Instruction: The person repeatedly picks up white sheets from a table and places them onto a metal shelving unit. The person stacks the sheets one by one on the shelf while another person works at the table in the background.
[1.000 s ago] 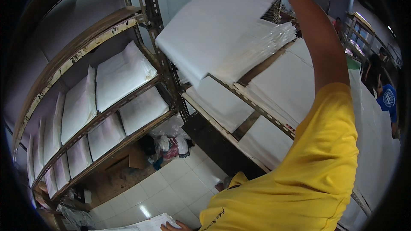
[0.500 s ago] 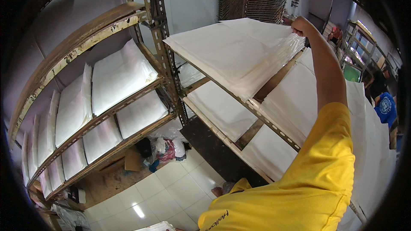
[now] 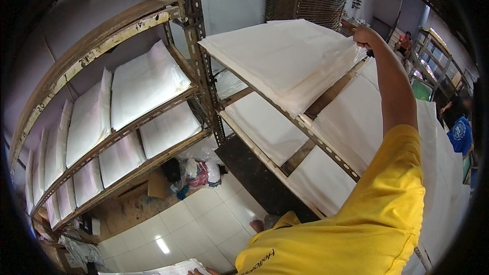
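Observation:
My right arm, in a yellow sleeve, reaches far across a rack shelf. At its end my right hand [image 3: 363, 37] is closed at the far right corner of a stack of large white sheets [image 3: 285, 61], fingers curled on the edge of the top sheet. Clear plastic [image 3: 351, 56] shows along the stack's right side, just below that hand. At the bottom edge of the view, my left hand [image 3: 202, 271] shows only its fingertips, closed on the edge of a batch of white sheets [image 3: 170, 268]. Most of this hand and batch is cut off.
Slotted metal posts [image 3: 196, 35] stand between the shelves. More white stacks fill the left shelves [image 3: 84, 122] and the lower right shelf [image 3: 265, 127]. A black board [image 3: 249, 173] slants beside the rack. Cloth bundles [image 3: 201, 173] lie by the tiled floor [image 3: 204, 211]. People [image 3: 404, 43] are at the far right.
The view has shifted slightly. My right hand is a little lower and further right, still at the stack's corner. More of the batch in my left hand shows at the bottom edge.

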Tool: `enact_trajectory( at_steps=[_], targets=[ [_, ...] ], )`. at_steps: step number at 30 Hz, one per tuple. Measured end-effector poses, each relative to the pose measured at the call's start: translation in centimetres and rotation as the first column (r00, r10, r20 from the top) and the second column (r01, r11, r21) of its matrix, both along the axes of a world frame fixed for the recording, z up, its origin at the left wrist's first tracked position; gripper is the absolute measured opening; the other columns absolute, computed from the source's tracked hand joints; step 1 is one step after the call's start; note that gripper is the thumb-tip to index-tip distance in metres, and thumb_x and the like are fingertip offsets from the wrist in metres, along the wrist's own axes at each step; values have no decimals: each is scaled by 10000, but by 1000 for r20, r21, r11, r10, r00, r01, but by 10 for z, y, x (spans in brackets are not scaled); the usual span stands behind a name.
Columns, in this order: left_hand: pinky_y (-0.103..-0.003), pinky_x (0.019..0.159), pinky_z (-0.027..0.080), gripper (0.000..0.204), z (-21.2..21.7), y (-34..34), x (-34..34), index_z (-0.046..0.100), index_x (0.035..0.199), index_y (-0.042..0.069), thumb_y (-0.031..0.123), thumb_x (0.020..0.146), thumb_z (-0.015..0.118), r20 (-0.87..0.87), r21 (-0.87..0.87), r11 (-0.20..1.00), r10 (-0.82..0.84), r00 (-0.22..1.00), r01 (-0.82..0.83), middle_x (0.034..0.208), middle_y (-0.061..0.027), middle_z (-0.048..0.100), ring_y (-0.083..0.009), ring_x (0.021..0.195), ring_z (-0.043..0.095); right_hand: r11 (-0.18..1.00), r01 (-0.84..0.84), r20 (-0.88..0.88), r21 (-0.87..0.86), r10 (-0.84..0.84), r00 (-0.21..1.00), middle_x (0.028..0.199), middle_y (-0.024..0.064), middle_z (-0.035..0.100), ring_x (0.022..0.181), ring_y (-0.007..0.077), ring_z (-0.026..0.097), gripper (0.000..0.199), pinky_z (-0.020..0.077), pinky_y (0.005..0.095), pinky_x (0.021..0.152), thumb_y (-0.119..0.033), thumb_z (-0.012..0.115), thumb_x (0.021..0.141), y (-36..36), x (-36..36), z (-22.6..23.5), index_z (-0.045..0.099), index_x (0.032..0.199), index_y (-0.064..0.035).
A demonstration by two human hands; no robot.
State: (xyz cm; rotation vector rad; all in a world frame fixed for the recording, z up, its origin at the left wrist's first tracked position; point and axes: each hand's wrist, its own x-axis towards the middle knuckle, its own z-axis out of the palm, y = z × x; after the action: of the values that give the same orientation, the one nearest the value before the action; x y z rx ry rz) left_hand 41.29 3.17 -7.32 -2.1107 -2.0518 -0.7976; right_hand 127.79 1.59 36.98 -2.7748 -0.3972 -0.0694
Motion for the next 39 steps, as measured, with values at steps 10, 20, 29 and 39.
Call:
enact_trajectory(
  at_steps=[10, 20, 29, 39],
  targets=[
    [-564, 1111, 285, 376, -31, -7, -14, 559, 1154, -55, 103, 827, 656, 131, -107, 992, 80, 988, -66, 1404, -296, 421, -469, 1343, 346, 792, -560, 482, -244, 600, 638, 968, 158, 671, 850, 275, 617, 370, 500, 423, 772, -284, 581, 869, 60, 1, 74, 639, 1075, 18],
    [-459, 980, 444, 279, -2, -29, -27, 633, 1054, 14, 147, 813, 675, 530, 117, 992, -22, 848, -47, 1174, -200, 597, -373, 1113, 554, -31, -931, 377, -365, 909, -178, 1183, 142, 636, 1095, 198, 584, 320, 448, 337, 949, -187, 522, 1017, 273, -394, 70, 550, 1262, 17],
    [-376, 769, 527, 216, 56, -216, -99, 638, 1091, 10, 125, 909, 615, 731, -56, 950, 249, 635, -308, 1014, -149, 659, -308, 891, 656, -750, -594, 41, -290, 611, -791, 691, 106, 549, 600, 211, 508, 354, 418, 353, 574, -16, 662, 826, 46, -795, -47, 613, 1176, -11],
    [-345, 726, 497, 185, 81, -387, -152, 633, 1062, 4, 30, 879, 623, 638, 47, 546, 628, 445, -837, 966, -140, 642, -269, 810, 623, -850, -373, -111, 371, 358, -927, 702, 36, 536, 634, 117, 482, 299, 398, 261, 579, -77, 666, 868, -15, -878, -124, 618, 1145, 25]
  ],
)
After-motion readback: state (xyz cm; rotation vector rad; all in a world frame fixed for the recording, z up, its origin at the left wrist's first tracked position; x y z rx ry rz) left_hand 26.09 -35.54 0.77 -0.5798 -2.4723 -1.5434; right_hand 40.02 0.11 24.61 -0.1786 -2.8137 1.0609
